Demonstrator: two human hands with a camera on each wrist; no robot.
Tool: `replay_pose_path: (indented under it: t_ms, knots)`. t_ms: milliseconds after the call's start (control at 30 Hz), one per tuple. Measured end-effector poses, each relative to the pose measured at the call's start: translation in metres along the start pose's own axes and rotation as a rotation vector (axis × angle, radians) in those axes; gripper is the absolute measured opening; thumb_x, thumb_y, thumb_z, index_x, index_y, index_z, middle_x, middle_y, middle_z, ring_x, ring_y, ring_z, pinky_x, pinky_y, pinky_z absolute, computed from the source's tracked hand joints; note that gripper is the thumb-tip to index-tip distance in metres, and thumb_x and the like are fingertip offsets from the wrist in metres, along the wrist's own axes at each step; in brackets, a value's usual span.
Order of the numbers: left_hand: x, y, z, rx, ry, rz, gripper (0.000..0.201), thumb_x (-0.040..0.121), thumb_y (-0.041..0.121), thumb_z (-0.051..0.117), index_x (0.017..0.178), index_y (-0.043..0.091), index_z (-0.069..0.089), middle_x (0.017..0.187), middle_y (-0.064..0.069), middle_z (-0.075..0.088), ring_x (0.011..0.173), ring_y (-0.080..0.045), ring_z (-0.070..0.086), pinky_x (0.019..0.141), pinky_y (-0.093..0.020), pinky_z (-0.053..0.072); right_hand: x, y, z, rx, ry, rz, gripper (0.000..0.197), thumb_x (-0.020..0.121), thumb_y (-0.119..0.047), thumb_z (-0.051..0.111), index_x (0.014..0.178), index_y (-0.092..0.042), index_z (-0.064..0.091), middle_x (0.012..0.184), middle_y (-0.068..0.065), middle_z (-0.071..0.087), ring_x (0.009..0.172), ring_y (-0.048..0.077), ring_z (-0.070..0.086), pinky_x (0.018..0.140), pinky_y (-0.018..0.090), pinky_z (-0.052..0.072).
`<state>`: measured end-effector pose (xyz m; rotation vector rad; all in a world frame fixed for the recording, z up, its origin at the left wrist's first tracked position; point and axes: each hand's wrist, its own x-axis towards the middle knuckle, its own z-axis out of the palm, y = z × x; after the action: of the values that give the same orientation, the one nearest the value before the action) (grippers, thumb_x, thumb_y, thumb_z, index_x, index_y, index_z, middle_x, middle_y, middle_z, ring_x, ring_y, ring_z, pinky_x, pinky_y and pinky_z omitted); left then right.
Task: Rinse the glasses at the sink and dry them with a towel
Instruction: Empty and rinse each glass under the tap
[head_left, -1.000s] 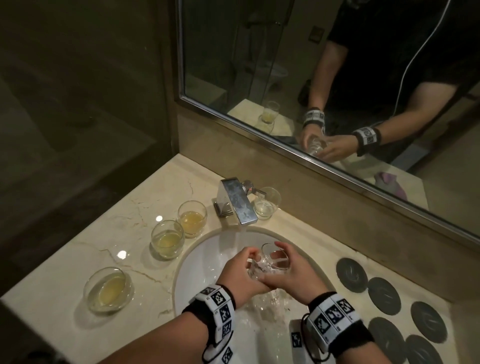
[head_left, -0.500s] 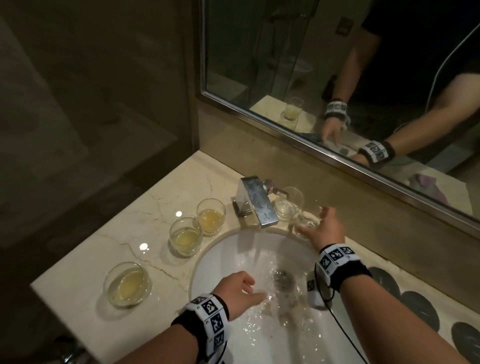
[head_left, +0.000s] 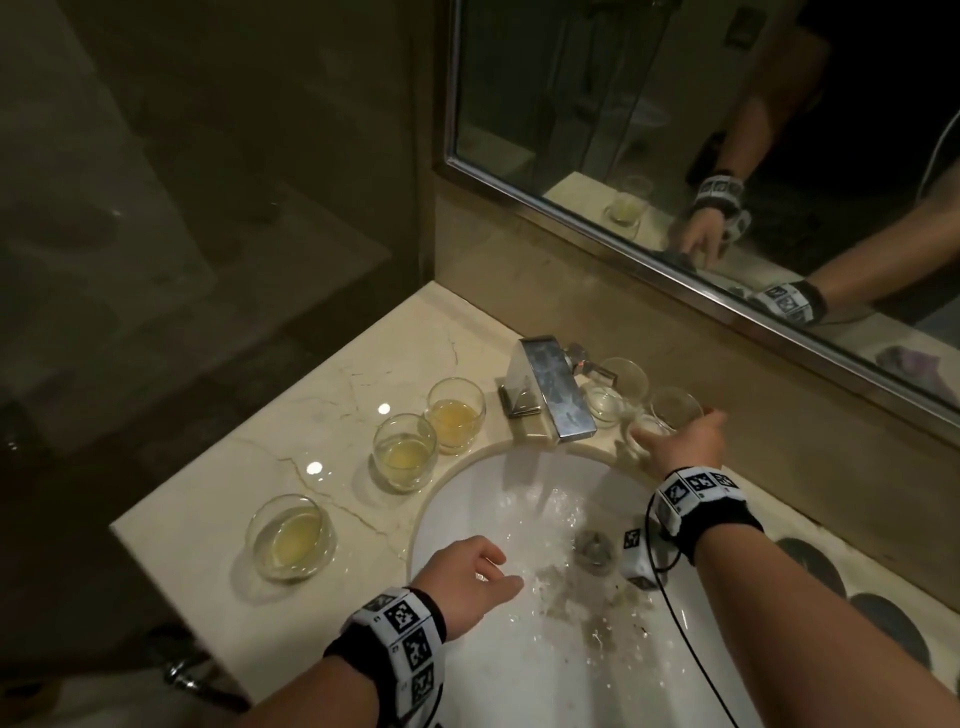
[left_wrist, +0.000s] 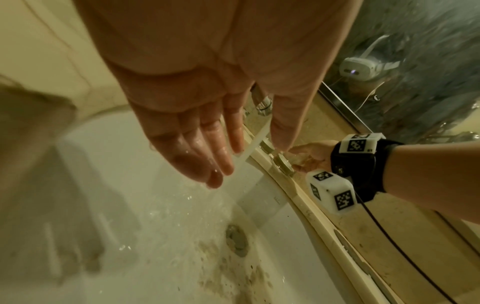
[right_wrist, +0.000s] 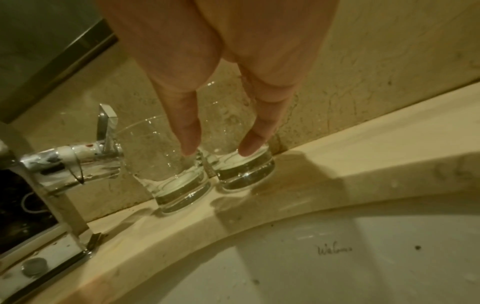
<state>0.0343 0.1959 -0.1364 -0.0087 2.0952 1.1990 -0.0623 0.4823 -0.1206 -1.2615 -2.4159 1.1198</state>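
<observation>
Left hand (head_left: 470, 574): lower centre of the head view, over the sink (head_left: 457, 499), fingers (left_wrist: 207, 156) loose, wet and spread, holding nothing.
Right hand (head_left: 683, 441): right of centre, reached over the back rim; thumb and a finger (right_wrist: 254, 142) straight, on either side of the rinsed glass (right_wrist: 244, 164). Whether they touched it could not be told.
Yellow-liquid glasses: three on the surface (head_left: 208, 525) left of the sink, the widest glass (head_left: 291, 535) lowest, the middle glass (head_left: 404, 451) and the amber glass (head_left: 456, 414) just beside each other.
Tap (head_left: 550, 389): centre, water running into the basin.
Clear glasses: the rinsed glass stood upright just beside a second clear glass (right_wrist: 176, 170), both against the back wall, right of the tap.
Mirror (head_left: 675, 130): upper right.
Dark coasters (head_left: 810, 566): lower right edge.
</observation>
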Motion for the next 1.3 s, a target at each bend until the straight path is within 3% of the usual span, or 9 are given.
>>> replay_pose_path:
  t_ms: [233, 367, 433, 500, 633, 833, 1033, 1133, 1300]
  knots:
    - [-0.041, 0.0, -0.042, -0.164, 0.144, 0.041, 0.026, 0.079, 0.04, 0.074, 0.099, 0.027, 0.063, 0.084, 0.014, 0.065, 0.069, -0.005, 0.062, 0.072, -0.022, 0.05, -0.032, 0.004, -0.014, 0.056, 0.033, 0.204, 0.089, 0.069, -0.032, 0.084, 0.135, 0.003, 0.036, 0.138, 0.024, 0.045, 0.125, 0.04, 0.047, 0.104, 0.045, 0.04]
    - [-0.083, -0.001, -0.089, -0.237, 0.414, 0.145, 0.017, 0.077, 0.027, 0.079, 0.083, 0.022, 0.064, 0.062, 0.009, 0.048, 0.057, -0.009, 0.047, 0.063, -0.03, 0.045, -0.074, 0.024, 0.001, 0.014, -0.265, 0.242, 0.043, 0.069, -0.036, 0.075, 0.094, -0.001, 0.068, 0.084, 0.017, 0.07, 0.078, 0.036, 0.066, 0.084, 0.047, 0.055]
    - [-0.1, -0.001, -0.116, -0.082, 0.591, 0.161, 0.031, 0.074, 0.033, 0.081, 0.094, 0.025, 0.059, 0.08, 0.01, 0.051, 0.075, -0.009, 0.05, 0.074, -0.03, 0.048, -0.097, 0.027, 0.01, -0.042, -0.388, 0.192, 0.033, 0.077, -0.027, 0.074, 0.087, 0.004, 0.068, 0.071, 0.014, 0.066, 0.062, 0.028, 0.06, 0.069, 0.039, 0.053]
    - [-0.107, -0.007, -0.137, 0.139, 0.693, 0.081, 0.066, 0.067, 0.044, 0.082, 0.121, 0.033, 0.046, 0.117, 0.008, 0.047, 0.11, -0.012, 0.045, 0.097, -0.033, 0.044, -0.116, 0.028, 0.019, -0.114, -0.473, 0.109, 0.028, 0.081, -0.021, 0.072, 0.078, 0.005, 0.066, 0.064, 0.013, 0.061, 0.055, 0.025, 0.052, 0.059, 0.034, 0.046]
    - [-0.098, -0.032, -0.154, 0.386, 0.537, -0.118, 0.112, 0.061, 0.059, 0.081, 0.146, 0.039, 0.011, 0.15, 0.005, 0.027, 0.136, -0.021, 0.026, 0.111, -0.042, 0.028, -0.153, 0.02, 0.031, -0.166, -0.563, 0.024, 0.023, 0.08, -0.022, 0.072, 0.07, -0.006, 0.059, 0.06, 0.008, 0.061, 0.051, 0.023, 0.052, 0.051, 0.028, 0.042]
    - [-0.081, -0.056, -0.15, 0.378, 0.416, -0.099, 0.089, 0.07, 0.04, 0.079, 0.142, 0.034, 0.027, 0.142, 0.007, 0.044, 0.129, -0.018, 0.04, 0.108, -0.036, 0.036, -0.189, 0.013, 0.042, -0.17, -0.609, -0.094, 0.019, 0.078, -0.026, 0.073, 0.071, -0.013, 0.061, 0.068, 0.004, 0.066, 0.061, 0.021, 0.058, 0.061, 0.031, 0.046]
    - [-0.078, -0.034, -0.141, 0.286, 0.374, 0.046, 0.082, 0.065, 0.042, 0.08, 0.133, 0.033, 0.035, 0.128, 0.011, 0.046, 0.109, -0.009, 0.05, 0.093, -0.021, 0.042, -0.215, 0.005, 0.035, 0.085, -0.725, -0.183, 0.011, 0.079, -0.015, 0.073, 0.084, -0.011, 0.064, 0.07, 0.002, 0.06, 0.054, 0.013, 0.053, 0.052, 0.029, 0.045]
    - [-0.067, -0.004, -0.119, 0.211, 0.278, 0.121, 0.084, 0.061, 0.049, 0.079, 0.131, 0.035, 0.035, 0.122, 0.012, 0.048, 0.106, -0.008, 0.052, 0.094, -0.027, 0.048, -0.217, 0.006, 0.03, 0.223, -0.827, -0.223, 0.036, 0.074, -0.009, 0.078, 0.105, -0.019, 0.061, 0.097, 0.001, 0.063, 0.069, 0.013, 0.058, 0.056, 0.026, 0.049]
    - [-0.028, 0.037, -0.066, 0.104, 0.144, 0.113, 0.093, 0.048, 0.054, 0.081, 0.127, 0.032, 0.036, 0.117, 0.009, 0.052, 0.106, -0.011, 0.055, 0.094, -0.036, 0.051, -0.197, 0.019, 0.02, 0.341, -0.827, -0.269, 0.075, 0.062, -0.022, 0.084, 0.128, -0.027, 0.048, 0.125, -0.01, 0.057, 0.107, 0.007, 0.061, 0.088, 0.034, 0.055]
